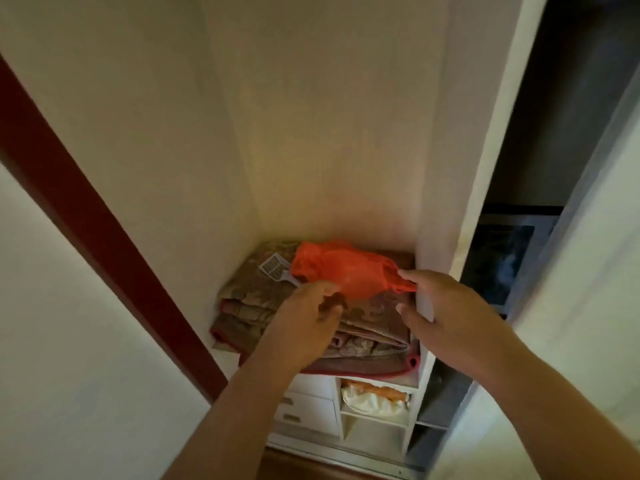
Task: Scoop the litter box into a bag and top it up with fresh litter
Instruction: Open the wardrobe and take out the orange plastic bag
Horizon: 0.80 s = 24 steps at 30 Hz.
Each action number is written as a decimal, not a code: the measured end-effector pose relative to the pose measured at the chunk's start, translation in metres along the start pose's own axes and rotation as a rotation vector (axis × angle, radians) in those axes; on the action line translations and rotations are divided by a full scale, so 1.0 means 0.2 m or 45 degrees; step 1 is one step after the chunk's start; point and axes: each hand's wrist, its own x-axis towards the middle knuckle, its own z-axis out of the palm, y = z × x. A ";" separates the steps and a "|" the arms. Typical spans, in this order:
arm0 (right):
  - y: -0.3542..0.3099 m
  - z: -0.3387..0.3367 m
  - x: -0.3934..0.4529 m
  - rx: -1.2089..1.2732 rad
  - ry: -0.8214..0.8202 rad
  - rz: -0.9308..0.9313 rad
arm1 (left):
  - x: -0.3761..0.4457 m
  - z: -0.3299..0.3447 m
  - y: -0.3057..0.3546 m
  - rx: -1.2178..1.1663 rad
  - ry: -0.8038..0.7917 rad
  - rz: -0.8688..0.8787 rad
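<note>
Atop a folded patterned brown blanket stack [298, 327] lies a crumpled orange plastic bag [341, 271]; right hand [446, 306] pinches its right end, left hand [306, 318] curls around its near edge beside a white slotted scoop [275, 268].

A bag [341, 271] lies on top of a stack of folded cloths [311, 327] on a closet shelf [225, 355]. A scoop [275, 268] sits just left of the bag, partly under it. The left hand [304, 327] is before the bag, the right hand [440, 306] at its right end. Drawers [304, 407] sit below the shelf, cubbyholes [374, 410] to their right.
</note>
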 end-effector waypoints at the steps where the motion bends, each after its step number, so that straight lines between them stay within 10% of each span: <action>1: -0.02 0.04 0.04 -0.001 -0.040 -0.009 | 0.00 -0.03 -0.07 0.010 0.006 -0.042; 24: -0.02 1.11 1.02 -0.128 -0.551 0.364 | 0.75 0.00 -1.31 -0.043 -0.435 -0.307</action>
